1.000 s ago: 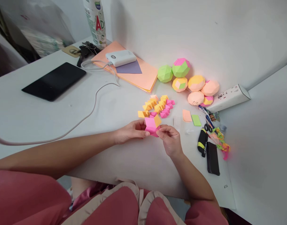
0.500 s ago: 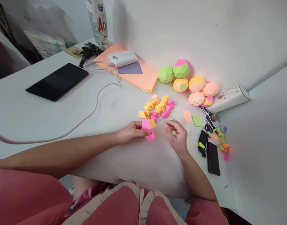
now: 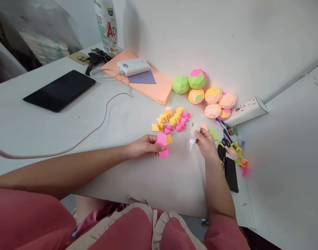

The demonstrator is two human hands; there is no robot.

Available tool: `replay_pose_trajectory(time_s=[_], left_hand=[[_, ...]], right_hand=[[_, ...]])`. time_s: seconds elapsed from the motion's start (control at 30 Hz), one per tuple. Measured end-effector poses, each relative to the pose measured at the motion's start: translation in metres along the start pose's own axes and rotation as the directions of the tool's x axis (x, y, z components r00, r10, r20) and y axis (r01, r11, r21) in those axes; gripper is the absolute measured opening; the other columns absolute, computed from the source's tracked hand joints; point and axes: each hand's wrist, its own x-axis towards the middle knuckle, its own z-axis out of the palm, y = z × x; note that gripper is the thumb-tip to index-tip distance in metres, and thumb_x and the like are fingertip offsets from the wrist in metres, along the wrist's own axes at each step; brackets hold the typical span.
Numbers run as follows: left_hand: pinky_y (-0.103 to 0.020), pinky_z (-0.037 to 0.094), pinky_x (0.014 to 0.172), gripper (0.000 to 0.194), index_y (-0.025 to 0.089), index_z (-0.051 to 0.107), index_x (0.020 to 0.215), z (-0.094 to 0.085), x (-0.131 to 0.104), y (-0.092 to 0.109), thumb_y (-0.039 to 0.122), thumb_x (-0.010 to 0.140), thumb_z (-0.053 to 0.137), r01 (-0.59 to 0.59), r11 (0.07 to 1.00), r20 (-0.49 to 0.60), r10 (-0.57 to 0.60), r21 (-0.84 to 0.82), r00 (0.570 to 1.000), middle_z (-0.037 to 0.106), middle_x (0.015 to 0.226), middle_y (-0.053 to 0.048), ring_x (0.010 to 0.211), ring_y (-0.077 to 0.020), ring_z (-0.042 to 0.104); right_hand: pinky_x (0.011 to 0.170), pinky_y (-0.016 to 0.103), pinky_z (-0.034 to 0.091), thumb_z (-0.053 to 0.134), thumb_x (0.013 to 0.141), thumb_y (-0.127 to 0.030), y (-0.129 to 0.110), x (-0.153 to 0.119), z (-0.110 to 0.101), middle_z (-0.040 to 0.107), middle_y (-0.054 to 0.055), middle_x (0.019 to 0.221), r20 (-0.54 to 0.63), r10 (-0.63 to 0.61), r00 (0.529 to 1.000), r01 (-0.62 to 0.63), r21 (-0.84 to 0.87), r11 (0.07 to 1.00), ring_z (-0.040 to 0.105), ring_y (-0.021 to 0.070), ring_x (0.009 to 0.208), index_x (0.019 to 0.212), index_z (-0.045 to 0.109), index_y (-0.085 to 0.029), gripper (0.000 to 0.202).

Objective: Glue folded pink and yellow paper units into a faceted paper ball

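Note:
My left hand (image 3: 144,147) pinches a folded paper piece (image 3: 161,139), pink with one orange face, above the table. My right hand (image 3: 207,143) is closed on a small white bottle (image 3: 195,134) with its narrow tip pointing down, to the right of the paper piece. Just beyond my hands lie rows of small folded units, orange (image 3: 175,119) and pink (image 3: 180,127). Near the bottle are a peach note pad (image 3: 204,127) and a green note pad (image 3: 213,134), the peach one partly hidden by my right hand.
Paper balls (image 3: 213,94) stand along the wall. Scissors (image 3: 225,142), a black phone-like object (image 3: 231,174) and paper scraps (image 3: 242,161) lie at right. At left are a black tablet (image 3: 60,91), a cable (image 3: 106,111), a power bank (image 3: 133,66) on peach sheets (image 3: 161,91), and a tall bottle (image 3: 107,29).
My right hand has moved a little right and now holds the white bottle, where it held nothing visible before. My left hand keeps the paper piece. The view has shifted slightly.

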Motion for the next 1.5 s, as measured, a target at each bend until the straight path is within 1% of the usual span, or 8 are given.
replay_pose_trajectory(time_s=[0.07,0.1,0.17,0.37,0.57,0.87,1.3,1.5], left_hand=[[-0.024,0.04,0.06,0.017,0.014,0.065,0.068,0.001,-0.001,0.002,0.029,0.07,0.07,0.005,1.0,0.013,-0.005,-0.01,1.0,0.058,0.067,0.0,0.059,-0.0102,0.048],[-0.024,0.039,0.059,0.016,0.014,0.064,0.067,0.002,-0.002,0.003,0.029,0.07,0.07,0.011,1.0,0.02,-0.01,-0.022,1.0,0.057,0.064,0.0,0.058,-0.0098,0.047],[-0.024,0.037,0.057,0.017,0.014,0.063,0.063,0.003,-0.003,0.005,0.028,0.071,0.069,0.039,0.997,0.042,-0.036,-0.07,0.998,0.054,0.059,0.002,0.055,-0.0092,0.044],[-0.023,0.034,0.052,0.014,0.014,0.063,0.063,0.005,-0.006,0.001,0.025,0.069,0.068,0.142,0.97,0.166,-0.111,-0.195,0.98,0.057,0.063,0.0,0.053,-0.0082,0.043],[-0.023,0.033,0.052,0.009,0.015,0.066,0.067,0.004,-0.005,-0.001,0.023,0.067,0.069,0.162,0.967,0.155,-0.132,-0.199,0.979,0.058,0.063,0.0,0.054,-0.0088,0.044],[-0.023,0.032,0.052,0.01,0.014,0.064,0.063,0.006,-0.005,0.0,0.022,0.066,0.068,0.166,0.964,0.136,-0.14,-0.207,0.981,0.055,0.059,0.001,0.053,-0.0085,0.043],[-0.024,0.033,0.052,0.01,0.014,0.066,0.068,0.005,-0.005,0.0,0.024,0.066,0.067,0.143,0.972,0.134,-0.12,-0.184,0.984,0.058,0.064,-0.001,0.055,-0.0098,0.044],[-0.023,0.033,0.052,0.009,0.015,0.064,0.064,0.005,-0.005,0.001,0.022,0.064,0.069,0.154,0.969,0.121,-0.132,-0.193,0.984,0.056,0.061,0.0,0.055,-0.0099,0.043]], right_hand=[[0.065,0.034,0.047,0.06,0.07,-0.051,-0.015,-0.012,0.002,0.06,0.004,0.089,0.083,-0.126,0.989,0.084,0.393,0.916,0.057,0.018,0.075,0.092,0.054,-0.024,0.035],[0.068,0.036,0.048,0.063,0.07,-0.048,-0.022,-0.019,0.003,0.061,0.004,0.094,0.121,-0.188,0.975,0.101,0.513,0.853,0.058,0.0191,0.081,0.094,0.054,-0.026,0.034],[0.071,0.038,0.049,0.066,0.071,-0.043,-0.032,-0.031,0.006,0.062,0.003,0.096,0.162,-0.266,0.95,0.118,0.605,0.788,0.059,0.02,0.085,0.096,0.053,-0.029,0.031],[0.08,0.041,0.048,0.066,0.074,-0.042,-0.037,-0.048,0.012,0.064,0.004,0.099,0.174,-0.36,0.917,0.232,0.503,0.833,0.06,0.0214,0.089,0.108,0.051,-0.031,0.039],[0.075,0.041,0.051,0.065,0.074,-0.045,-0.042,-0.056,0.02,0.065,0.009,0.101,0.206,-0.391,0.897,0.304,0.357,0.884,0.06,0.0252,0.095,0.103,0.051,-0.026,0.037],[0.08,0.04,0.049,0.066,0.076,-0.032,-0.044,-0.06,0.022,0.065,0.009,0.103,0.242,-0.471,0.848,0.361,0.386,0.849,0.059,0.0236,0.099,0.105,0.052,-0.026,0.033],[0.083,0.043,0.049,0.067,0.075,-0.037,-0.045,-0.061,0.018,0.065,0.009,0.1,0.314,-0.416,0.853,0.304,0.349,0.887,0.059,0.0247,0.099,0.103,0.055,-0.025,0.033],[0.075,0.041,0.052,0.065,0.075,-0.043,-0.04,-0.055,0.021,0.065,0.008,0.1,0.232,-0.387,0.892,0.268,0.417,0.869,0.06,0.0254,0.098,0.104,0.05,-0.028,0.036]])
